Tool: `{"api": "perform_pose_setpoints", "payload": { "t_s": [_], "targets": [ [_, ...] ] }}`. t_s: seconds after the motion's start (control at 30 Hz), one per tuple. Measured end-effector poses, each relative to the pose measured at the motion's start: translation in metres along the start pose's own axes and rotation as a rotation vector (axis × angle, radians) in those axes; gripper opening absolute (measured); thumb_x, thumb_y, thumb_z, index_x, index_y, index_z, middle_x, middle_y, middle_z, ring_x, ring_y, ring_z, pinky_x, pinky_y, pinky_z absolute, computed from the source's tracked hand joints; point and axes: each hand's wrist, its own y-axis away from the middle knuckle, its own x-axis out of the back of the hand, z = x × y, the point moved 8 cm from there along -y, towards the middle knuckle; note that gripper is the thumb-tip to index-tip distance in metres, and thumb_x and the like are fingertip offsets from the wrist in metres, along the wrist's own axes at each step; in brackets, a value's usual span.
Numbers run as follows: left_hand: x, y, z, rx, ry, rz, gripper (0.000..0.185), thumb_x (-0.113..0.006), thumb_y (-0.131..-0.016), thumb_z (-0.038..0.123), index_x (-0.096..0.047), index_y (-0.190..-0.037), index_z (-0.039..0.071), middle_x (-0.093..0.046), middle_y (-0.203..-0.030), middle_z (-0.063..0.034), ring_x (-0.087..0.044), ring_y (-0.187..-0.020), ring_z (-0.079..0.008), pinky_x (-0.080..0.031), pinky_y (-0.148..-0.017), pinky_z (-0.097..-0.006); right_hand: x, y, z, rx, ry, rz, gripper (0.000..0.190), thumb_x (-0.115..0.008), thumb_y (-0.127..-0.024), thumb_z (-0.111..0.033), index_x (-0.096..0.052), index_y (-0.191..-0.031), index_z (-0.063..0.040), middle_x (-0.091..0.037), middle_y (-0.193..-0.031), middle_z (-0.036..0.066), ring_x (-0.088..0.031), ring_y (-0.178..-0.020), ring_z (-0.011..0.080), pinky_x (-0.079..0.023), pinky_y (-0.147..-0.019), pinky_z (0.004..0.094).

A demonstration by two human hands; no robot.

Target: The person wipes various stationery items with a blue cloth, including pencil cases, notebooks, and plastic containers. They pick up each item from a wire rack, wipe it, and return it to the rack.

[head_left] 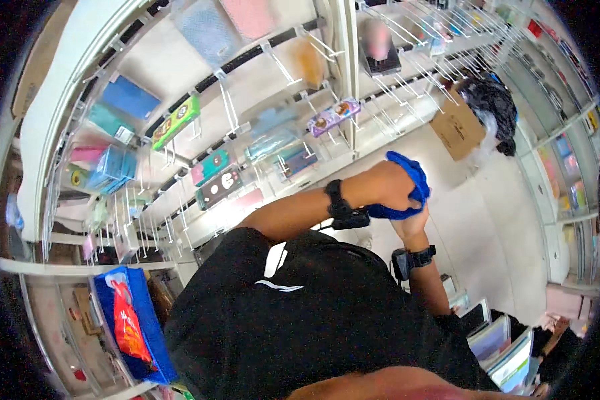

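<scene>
A crumpled blue cloth is bunched between my two hands, out in front of my chest. My left hand presses on it from the left, with the back of the hand towards me and the fingers partly hidden. From below, my right hand closes on the cloth's lower edge; the cloth and my left hand cover most of its fingers. Each wrist wears a black strap with a small dark device. Beyond my left arm, a white display rack carries boxed goods on wire hooks.
A purple box and a green box sit on the rack's hooks. On the floor beyond are a cardboard box and a black plastic bag. A blue bag stands at lower left, books at lower right near another person.
</scene>
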Motion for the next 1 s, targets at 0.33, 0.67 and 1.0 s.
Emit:
{"api": "perform_pose_setpoints", "payload": {
  "t_s": [0.33,0.67,1.0],
  "targets": [
    [0.071,-0.006,-0.173,0.213,0.566,0.828,0.018,-0.062,-0.078,0.012,-0.062,-0.094,0.003,-0.064,-0.087,-0.0137,-0.062,-0.078,-0.0243,-0.049,-0.07,-0.0348,0.011,-0.024,-0.025,-0.184,-0.374,-0.035,0.085,-0.037,-0.084,-0.07,-0.029,-0.141,-0.008,-0.038,-0.137,0.03,-0.033,-0.128,0.0451,-0.023,-0.106,0.06],
    [0.087,0.009,-0.41,0.718,0.128,1.459,0.079,-0.077,-0.068,0.02,-0.03,-0.127,-0.004,-0.046,-0.121,-0.0257,-0.049,-0.112,-0.0355,-0.04,-0.096,-0.0407,0.021,-0.015,-0.094,0.361,-0.16,0.036,0.092,-0.049,-0.076,-0.073,-0.032,-0.142,-0.011,-0.029,-0.144,0.025,-0.026,-0.134,0.0405,-0.02,-0.109,0.0599],
    [0.084,0.024,-0.389,0.654,0.509,1.358,0.041,-0.072,-0.071,0.017,-0.053,-0.102,-0.001,-0.064,-0.091,-0.0145,-0.064,-0.082,-0.0266,-0.05,-0.076,-0.036,0.026,-0.036,-0.08,0.234,-0.051,0.155,0.094,-0.045,-0.08,-0.071,-0.022,-0.144,-0.007,-0.03,-0.143,0.028,-0.031,-0.132,0.0427,-0.025,-0.109,0.0547]
  ]
}}
